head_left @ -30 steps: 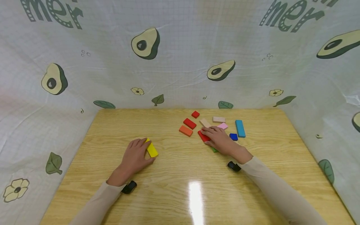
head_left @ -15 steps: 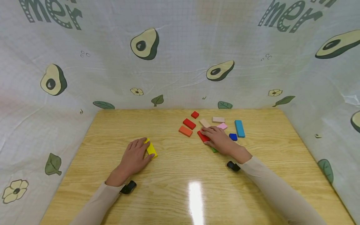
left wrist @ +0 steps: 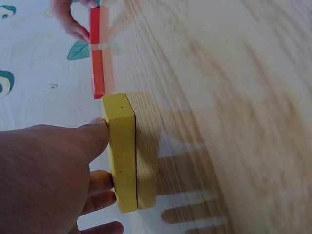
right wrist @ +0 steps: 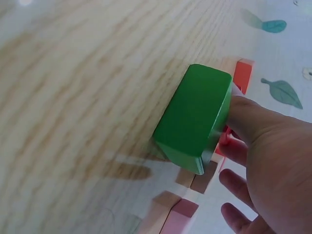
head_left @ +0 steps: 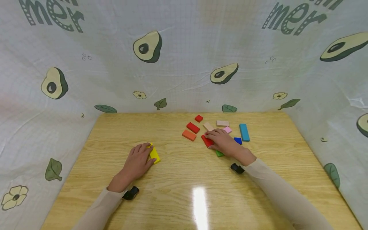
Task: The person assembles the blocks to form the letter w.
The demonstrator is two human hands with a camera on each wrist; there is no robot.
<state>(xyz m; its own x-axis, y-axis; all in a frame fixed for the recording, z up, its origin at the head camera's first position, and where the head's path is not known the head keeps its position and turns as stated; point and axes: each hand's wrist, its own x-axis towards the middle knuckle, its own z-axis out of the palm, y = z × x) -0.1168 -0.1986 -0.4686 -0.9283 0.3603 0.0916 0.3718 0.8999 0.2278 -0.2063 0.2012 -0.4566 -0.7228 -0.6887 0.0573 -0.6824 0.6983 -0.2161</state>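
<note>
My left hand [head_left: 138,162] pinches a yellow rectangular block [head_left: 154,156] lying on the left half of the table, thumb at its near end and fingertips at its far end. In the left wrist view the yellow block [left wrist: 122,158] stands close beyond the thumb. Right of centre, my right hand [head_left: 225,142] holds a red block [head_left: 206,141] between thumb and fingers. Partly under that hand lies a green block [head_left: 219,153]. The green block [right wrist: 195,112] fills the middle of the right wrist view and hides most of the red one.
Beyond the right hand lie an orange block [head_left: 189,135], a longer red block [head_left: 193,127], a small red block [head_left: 198,118], and beige and pink blocks [head_left: 222,123]. To its right are a dark blue block [head_left: 237,140] and a light blue block [head_left: 244,132]. Patterned cloth encloses the table.
My left thumb has closed in from beside the yellow block onto its near end. The right hand keeps its place on the red block. The head view has tilted slightly.
</note>
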